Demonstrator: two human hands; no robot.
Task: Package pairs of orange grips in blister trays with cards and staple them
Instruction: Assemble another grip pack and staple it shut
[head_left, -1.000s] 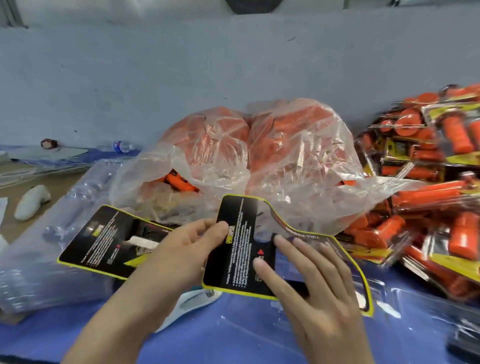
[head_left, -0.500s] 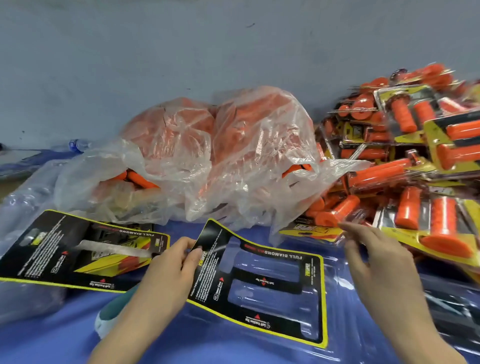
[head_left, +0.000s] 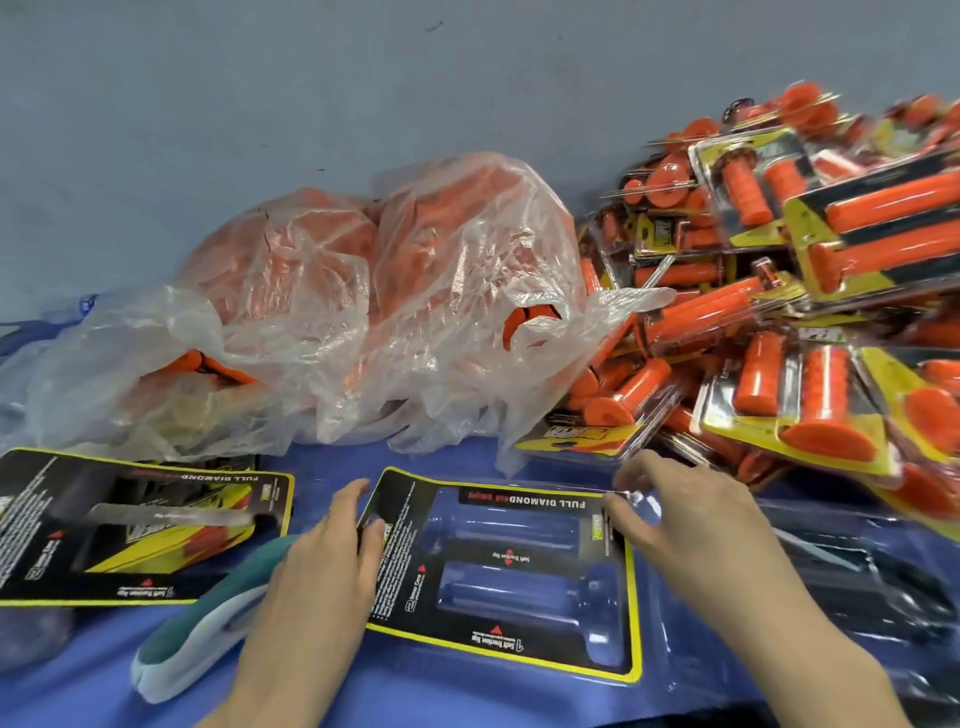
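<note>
A black card with a yellow border lies flat over a clear blister tray on the blue table. My left hand pinches the card's left edge, thumb on top. My right hand has its fingers curled at the card's right edge, thumb on the card. Loose orange grips show through a crumpled clear plastic bag behind the card. The tray's two cavities under the card look unfilled. A teal and white stapler lies beside my left wrist.
Finished packs of orange grips are piled high at the right, against the grey wall. A stack of spare cards sits at the left. More clear trays lie under my right forearm.
The card went from held up and bent to lying flat on the tray. My right hand left the card, swung toward the pile, then came back to the card's right edge.
</note>
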